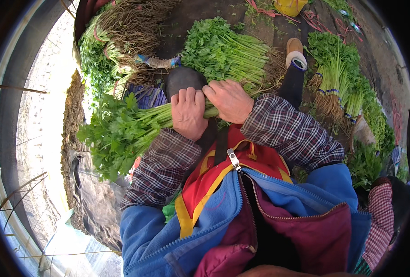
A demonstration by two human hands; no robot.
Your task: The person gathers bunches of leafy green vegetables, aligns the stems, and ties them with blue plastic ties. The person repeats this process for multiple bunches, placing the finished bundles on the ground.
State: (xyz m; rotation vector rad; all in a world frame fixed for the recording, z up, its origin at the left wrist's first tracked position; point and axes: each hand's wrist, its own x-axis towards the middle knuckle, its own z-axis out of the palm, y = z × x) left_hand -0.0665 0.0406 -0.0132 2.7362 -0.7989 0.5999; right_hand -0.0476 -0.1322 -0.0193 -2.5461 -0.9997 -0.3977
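Note:
A bunch of leafy celery [121,133] lies across my lap, its leaves to the left. My left hand [190,112] is closed around its green stalks. Just right of it, with fingers bent over the stalk ends, my right hand [228,100] grips the same bunch; the two hands nearly touch. Thin roots stick out by the right wrist. Beyond my hands a larger pile of loose celery [225,50] rests on the dark ground, leaves left and roots right. My dark knee [185,81] is beside that pile.
Tied bunches with long roots [132,27] are stacked at the upper left. More banded celery bunches [333,79] lie at the right. A yellow bucket [289,6] and pink ties [314,20] are at the top. Another person's checked sleeve [379,214] shows at the lower right.

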